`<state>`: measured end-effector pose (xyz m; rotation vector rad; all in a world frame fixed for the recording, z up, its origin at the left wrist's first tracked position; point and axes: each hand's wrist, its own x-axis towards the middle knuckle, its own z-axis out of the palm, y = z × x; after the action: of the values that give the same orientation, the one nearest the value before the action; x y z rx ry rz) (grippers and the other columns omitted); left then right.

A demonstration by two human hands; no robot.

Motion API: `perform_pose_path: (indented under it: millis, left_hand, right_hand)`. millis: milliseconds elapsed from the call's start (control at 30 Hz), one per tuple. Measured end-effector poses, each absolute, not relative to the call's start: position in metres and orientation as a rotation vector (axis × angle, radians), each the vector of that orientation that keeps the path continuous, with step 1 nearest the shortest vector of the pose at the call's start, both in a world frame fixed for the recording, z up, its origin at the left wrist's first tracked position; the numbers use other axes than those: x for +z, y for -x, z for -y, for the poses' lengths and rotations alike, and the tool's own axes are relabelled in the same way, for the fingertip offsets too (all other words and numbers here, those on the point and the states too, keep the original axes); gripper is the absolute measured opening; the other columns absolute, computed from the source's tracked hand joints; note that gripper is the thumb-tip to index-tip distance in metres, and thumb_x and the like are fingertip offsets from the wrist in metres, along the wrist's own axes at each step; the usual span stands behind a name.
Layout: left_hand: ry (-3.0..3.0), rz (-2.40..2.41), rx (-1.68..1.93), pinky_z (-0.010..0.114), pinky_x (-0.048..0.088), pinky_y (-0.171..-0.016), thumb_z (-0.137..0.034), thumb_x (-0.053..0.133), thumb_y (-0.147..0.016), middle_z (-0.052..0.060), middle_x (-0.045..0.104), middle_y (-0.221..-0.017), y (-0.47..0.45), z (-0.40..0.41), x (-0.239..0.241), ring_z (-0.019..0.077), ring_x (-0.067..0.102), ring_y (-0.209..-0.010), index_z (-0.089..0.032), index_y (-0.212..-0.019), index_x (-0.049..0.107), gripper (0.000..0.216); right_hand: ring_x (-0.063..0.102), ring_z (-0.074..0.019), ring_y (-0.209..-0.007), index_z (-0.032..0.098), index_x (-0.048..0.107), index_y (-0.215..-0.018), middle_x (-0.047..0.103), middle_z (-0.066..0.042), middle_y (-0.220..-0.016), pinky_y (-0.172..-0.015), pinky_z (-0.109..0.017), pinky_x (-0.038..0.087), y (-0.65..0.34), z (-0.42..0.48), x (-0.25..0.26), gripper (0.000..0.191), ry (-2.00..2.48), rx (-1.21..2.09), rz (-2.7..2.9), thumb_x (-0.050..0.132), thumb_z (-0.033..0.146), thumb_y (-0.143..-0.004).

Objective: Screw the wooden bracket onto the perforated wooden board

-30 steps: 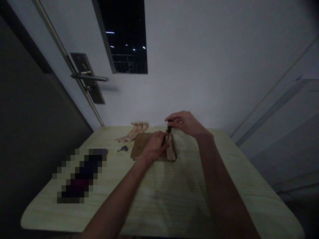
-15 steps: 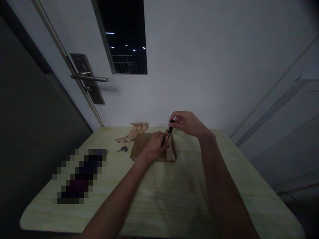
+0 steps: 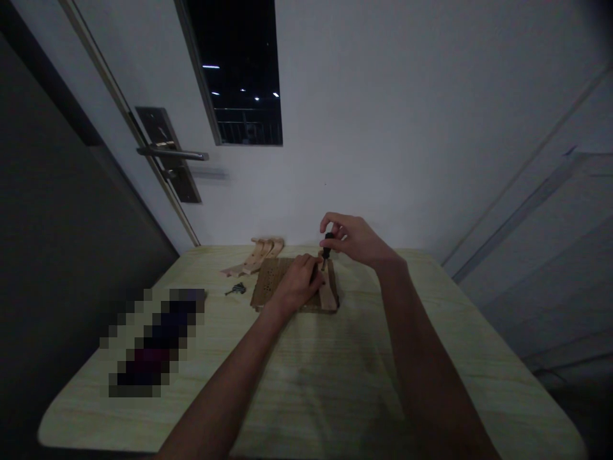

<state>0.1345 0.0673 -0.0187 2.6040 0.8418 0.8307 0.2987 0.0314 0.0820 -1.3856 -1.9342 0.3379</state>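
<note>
A brown wooden board (image 3: 268, 284) with small holes lies on the pale table (image 3: 335, 377) near the wall. A light wooden strip (image 3: 328, 294) stands along its right side. My left hand (image 3: 297, 281) rests on the board and presses against that strip, fingers curled. My right hand (image 3: 352, 239) is closed around the black handle of a small screwdriver (image 3: 327, 244), held upright with its tip down at the top of the strip.
Several loose wooden strips (image 3: 256, 254) lie behind the board by the wall. A small dark metal piece (image 3: 235, 289) sits left of the board. A blurred dark object (image 3: 153, 342) lies at the left of the table. A door with a lever handle (image 3: 172, 153) stands at the left.
My right hand's fingers have shifted around the screwdriver handle, which stays over the same spot. My left hand and the board have not moved.
</note>
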Motion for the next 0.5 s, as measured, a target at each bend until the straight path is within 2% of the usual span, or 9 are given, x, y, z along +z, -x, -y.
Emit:
perform_pose_path:
  millis: [133,267,500]
  left_hand:
    - [-2.612,-0.855,0.804,0.038,0.044,-0.090,-0.020,0.047,-0.087,0.008,0.056,-0.101,-0.1348,-0.0670,-0.0177,0.0221,0.052,-0.098,-0.016,-0.106,0.054,0.021]
    - [-2.603,-0.846,0.805,0.038,0.044,-0.091,-0.021,0.047,-0.088,0.009,0.056,-0.103,-0.1347,-0.0664,-0.0166,0.0222,0.051,-0.099,-0.015,-0.107,0.053,0.022]
    - [-2.595,-0.858,0.799,0.037,0.044,-0.089,-0.022,0.047,-0.088,0.009,0.056,-0.103,-0.1341,-0.0677,-0.0183,0.0217,0.052,-0.098,-0.015,-0.108,0.053,0.023]
  right_hand:
    - [0.053,-0.0106,-0.062,0.018,0.064,-0.075,0.060,0.001,-0.065,-0.060,-0.024,0.040,-0.2998,-0.0343,0.0823,0.007,1.385,0.261,1.975,0.065,0.025,-0.074]
    - [0.057,-0.0119,-0.063,0.017,0.069,-0.077,0.066,-0.002,-0.071,-0.062,-0.025,0.044,-0.3001,-0.0350,0.0822,0.007,1.435,0.201,1.948,0.065,0.021,-0.073]
    - [0.062,-0.0126,-0.066,0.016,0.071,-0.096,0.070,-0.006,-0.089,-0.067,-0.026,0.051,-0.3045,-0.0322,0.0770,0.024,1.470,0.159,1.930,0.060,0.013,-0.075]
